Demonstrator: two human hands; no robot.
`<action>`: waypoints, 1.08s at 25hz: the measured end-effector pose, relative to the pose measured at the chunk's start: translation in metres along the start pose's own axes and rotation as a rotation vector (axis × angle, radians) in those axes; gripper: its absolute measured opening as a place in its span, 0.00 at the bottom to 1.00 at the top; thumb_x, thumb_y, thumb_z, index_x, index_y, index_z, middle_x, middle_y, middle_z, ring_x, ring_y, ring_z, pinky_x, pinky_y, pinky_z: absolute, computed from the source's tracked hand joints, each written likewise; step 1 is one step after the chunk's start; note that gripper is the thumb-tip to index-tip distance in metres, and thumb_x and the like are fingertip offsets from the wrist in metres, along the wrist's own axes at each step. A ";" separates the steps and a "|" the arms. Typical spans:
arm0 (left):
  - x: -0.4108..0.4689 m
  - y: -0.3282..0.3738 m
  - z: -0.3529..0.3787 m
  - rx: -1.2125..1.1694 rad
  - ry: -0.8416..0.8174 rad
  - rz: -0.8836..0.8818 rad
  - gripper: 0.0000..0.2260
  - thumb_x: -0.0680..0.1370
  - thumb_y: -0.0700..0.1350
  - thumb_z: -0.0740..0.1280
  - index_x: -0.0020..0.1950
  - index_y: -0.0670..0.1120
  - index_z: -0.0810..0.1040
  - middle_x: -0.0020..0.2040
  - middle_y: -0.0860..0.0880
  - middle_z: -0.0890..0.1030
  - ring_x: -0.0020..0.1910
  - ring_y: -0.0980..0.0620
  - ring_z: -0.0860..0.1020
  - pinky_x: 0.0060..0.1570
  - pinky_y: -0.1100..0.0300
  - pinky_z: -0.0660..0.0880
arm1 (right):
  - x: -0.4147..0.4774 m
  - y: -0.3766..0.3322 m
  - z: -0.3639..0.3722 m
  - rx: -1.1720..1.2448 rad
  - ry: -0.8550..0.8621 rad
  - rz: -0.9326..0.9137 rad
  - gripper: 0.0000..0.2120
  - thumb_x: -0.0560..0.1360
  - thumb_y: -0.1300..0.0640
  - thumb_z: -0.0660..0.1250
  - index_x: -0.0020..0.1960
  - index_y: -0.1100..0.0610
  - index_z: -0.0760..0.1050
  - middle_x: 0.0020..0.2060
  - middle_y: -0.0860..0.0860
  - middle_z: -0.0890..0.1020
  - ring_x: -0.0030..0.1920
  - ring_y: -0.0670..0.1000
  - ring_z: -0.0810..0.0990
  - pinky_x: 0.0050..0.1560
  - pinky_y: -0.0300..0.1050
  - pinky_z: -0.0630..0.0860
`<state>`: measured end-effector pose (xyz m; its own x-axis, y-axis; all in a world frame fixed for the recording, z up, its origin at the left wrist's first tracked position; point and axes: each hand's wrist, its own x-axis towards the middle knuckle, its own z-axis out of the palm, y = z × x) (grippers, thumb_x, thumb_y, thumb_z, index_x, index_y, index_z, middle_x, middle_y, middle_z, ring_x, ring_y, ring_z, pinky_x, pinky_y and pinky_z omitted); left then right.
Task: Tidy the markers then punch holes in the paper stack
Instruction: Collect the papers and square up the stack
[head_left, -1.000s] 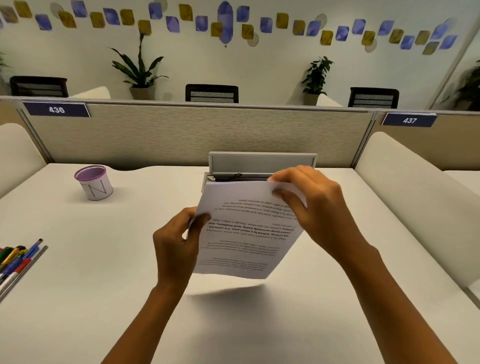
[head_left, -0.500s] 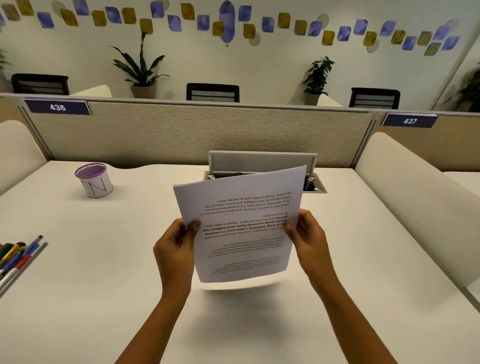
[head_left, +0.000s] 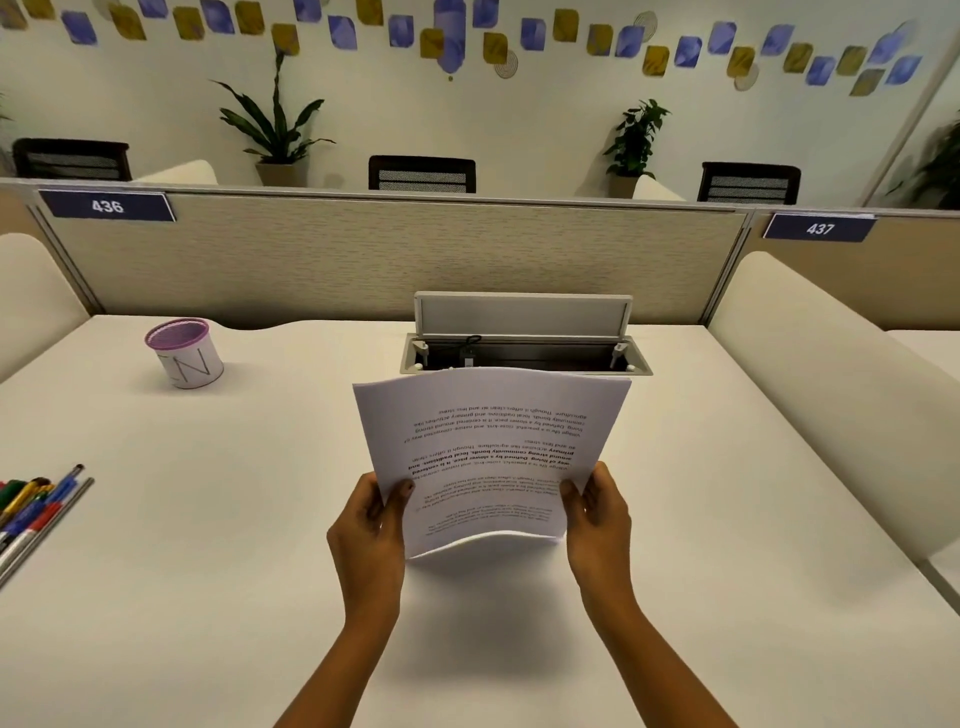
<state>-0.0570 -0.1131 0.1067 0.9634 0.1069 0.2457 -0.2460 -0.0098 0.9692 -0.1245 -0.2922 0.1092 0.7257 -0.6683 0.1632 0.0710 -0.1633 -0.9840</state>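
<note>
A stack of printed paper (head_left: 493, 447) stands nearly upright above the middle of the white desk (head_left: 208, 519), its text upside down to me. My left hand (head_left: 371, 530) grips its lower left edge, thumb on the front. My right hand (head_left: 597, 514) grips the lower right edge the same way. Several markers and pens (head_left: 31, 506) lie loose at the desk's left edge. A white cup with a purple mesh rim (head_left: 184, 353) stands at the back left. No hole punch is in view.
An open cable hatch (head_left: 524, 343) with a raised lid sits at the back centre of the desk, just behind the paper. A beige partition (head_left: 363, 254) closes off the back. Cream padded dividers (head_left: 831, 395) flank both sides.
My right hand slid from the paper's top corner down to its lower right edge. The stack turned from a tilt to squarely upright and dropped slightly toward me.
</note>
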 end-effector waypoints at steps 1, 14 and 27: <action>0.000 0.000 0.000 -0.005 0.009 0.008 0.03 0.74 0.52 0.65 0.41 0.55 0.76 0.40 0.58 0.83 0.39 0.59 0.79 0.35 0.71 0.76 | 0.000 0.000 0.000 -0.001 0.005 -0.010 0.07 0.79 0.62 0.61 0.55 0.54 0.73 0.49 0.48 0.81 0.51 0.49 0.80 0.49 0.42 0.81; -0.002 -0.021 -0.013 0.062 -0.043 -0.030 0.04 0.76 0.46 0.66 0.41 0.52 0.77 0.38 0.55 0.83 0.36 0.62 0.77 0.32 0.74 0.71 | -0.011 0.013 0.001 -0.054 -0.033 0.049 0.03 0.79 0.60 0.61 0.51 0.56 0.72 0.48 0.50 0.81 0.48 0.52 0.80 0.50 0.41 0.81; 0.059 0.053 -0.040 0.148 0.004 0.306 0.23 0.75 0.47 0.68 0.69 0.51 0.69 0.67 0.58 0.73 0.64 0.65 0.70 0.58 0.74 0.70 | 0.033 -0.080 -0.017 -0.591 -0.214 -0.645 0.15 0.72 0.51 0.65 0.50 0.63 0.78 0.44 0.57 0.83 0.39 0.48 0.80 0.42 0.31 0.76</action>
<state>-0.0179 -0.0674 0.1719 0.8471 0.0802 0.5254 -0.5050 -0.1866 0.8427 -0.1181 -0.3131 0.1943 0.7830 -0.1775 0.5962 0.1880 -0.8461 -0.4987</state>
